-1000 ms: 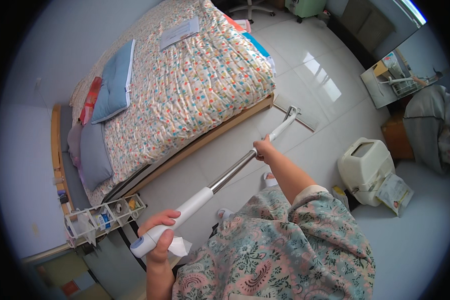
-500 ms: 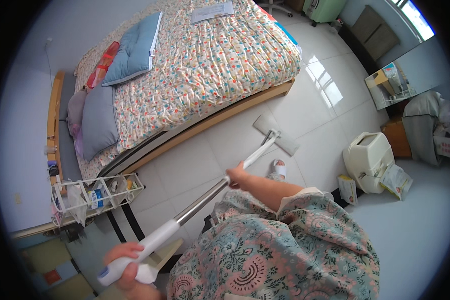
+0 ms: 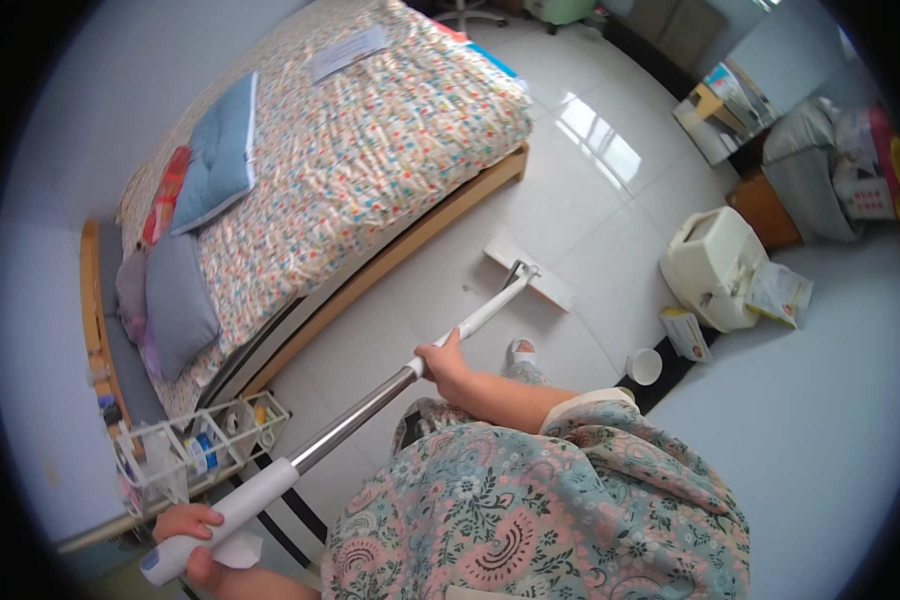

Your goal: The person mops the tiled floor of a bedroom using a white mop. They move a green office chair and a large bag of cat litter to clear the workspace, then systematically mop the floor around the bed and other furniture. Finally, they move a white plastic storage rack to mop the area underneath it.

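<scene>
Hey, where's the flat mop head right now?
In the head view, the mop head is on the tiled floor, just right of centre, between the bed frame and the person's white slipper.

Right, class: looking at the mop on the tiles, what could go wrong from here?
The mop head might bump the slippered foot, which is close by. Swung left, it could knock the wooden bed frame; swung right, it may tip the round white container.
</scene>
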{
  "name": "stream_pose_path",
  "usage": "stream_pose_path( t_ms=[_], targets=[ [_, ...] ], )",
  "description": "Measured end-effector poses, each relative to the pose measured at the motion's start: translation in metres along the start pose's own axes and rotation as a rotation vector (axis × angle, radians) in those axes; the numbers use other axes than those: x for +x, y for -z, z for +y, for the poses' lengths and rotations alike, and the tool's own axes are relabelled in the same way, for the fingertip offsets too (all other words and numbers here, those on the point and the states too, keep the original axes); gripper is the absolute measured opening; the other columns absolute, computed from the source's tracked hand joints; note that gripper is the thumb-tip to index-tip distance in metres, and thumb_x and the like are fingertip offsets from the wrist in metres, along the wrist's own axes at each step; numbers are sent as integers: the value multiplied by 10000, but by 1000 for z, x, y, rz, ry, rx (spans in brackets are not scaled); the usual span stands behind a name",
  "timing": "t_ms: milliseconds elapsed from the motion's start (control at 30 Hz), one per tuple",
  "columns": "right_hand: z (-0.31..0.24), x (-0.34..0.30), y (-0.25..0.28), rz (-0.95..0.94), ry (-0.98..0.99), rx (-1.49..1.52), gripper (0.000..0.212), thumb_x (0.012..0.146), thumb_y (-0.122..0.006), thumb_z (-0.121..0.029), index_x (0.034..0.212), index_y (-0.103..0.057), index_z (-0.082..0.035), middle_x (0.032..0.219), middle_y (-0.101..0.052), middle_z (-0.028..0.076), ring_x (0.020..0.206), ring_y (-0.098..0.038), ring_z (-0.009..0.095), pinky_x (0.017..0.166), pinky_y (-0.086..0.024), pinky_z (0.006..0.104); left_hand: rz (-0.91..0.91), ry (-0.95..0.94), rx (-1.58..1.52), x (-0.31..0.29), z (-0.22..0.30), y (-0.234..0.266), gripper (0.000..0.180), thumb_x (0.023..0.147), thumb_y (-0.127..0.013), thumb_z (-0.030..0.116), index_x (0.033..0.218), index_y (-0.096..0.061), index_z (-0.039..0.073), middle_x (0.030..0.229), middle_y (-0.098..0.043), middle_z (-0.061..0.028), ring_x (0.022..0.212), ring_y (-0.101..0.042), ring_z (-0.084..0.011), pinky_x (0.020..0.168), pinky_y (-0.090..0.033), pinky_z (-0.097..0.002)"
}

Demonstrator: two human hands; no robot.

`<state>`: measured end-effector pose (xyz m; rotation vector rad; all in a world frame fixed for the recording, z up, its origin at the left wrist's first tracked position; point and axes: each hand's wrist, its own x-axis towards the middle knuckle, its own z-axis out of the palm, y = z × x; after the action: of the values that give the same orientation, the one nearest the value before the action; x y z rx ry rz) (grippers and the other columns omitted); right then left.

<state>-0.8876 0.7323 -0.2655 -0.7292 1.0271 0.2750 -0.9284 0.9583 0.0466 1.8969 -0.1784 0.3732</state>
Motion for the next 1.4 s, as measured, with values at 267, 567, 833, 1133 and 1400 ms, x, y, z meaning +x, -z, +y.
stream_pose_path(
  t_ms=[267,567,833,1133,1400],
  targets=[
    [-102,68,180,306,222,128,809,714,-556,-31,1344,-60,-136,897,-467,142,616,-538,201,445,-466,303,-782,4,-250,31,-16,-157,267,587,-596,156,792,-594,-14,857,-630,-209,761,-621,-240,707,-488,-316],
    [-154,104,311,310,171,100,502,778,-526,-203,1171,-218,-155,842,-495,75,658,-552,182,586,-519,368,-1165,-88,-310,16,-18,-299,254,675,-605,46,925,-594,2,1006,-627,-143,822,-631,-200,729,-494,-286],
    [-119,72,259,242,37,-5,883,790,-466,-201,1319,242,-193,910,-528,115,629,-587,200,611,-542,401,-1206,-72,-188,31,-12,-237,278,651,-612,60,919,-604,-14,988,-627,-170,864,-634,-245,754,-488,-291],
    [8,36,93,119,-31,-4,804,824,-468,-236,1320,165,-201,969,-502,134,718,-596,228,641,-548,422,-989,28,-106,56,-47,-49,322,597,-619,128,861,-604,-55,915,-626,-221,840,-626,-264,790,-469,-318],
    [95,8,-46,31,44,286,958,770,-511,-125,1320,271,-184,980,-481,143,707,-578,215,631,-542,388,-431,-207,50,50,-28,43,378,628,-530,296,807,-508,-36,740,-539,-169,704,-528,-234,713,-426,-332]
  ],
)
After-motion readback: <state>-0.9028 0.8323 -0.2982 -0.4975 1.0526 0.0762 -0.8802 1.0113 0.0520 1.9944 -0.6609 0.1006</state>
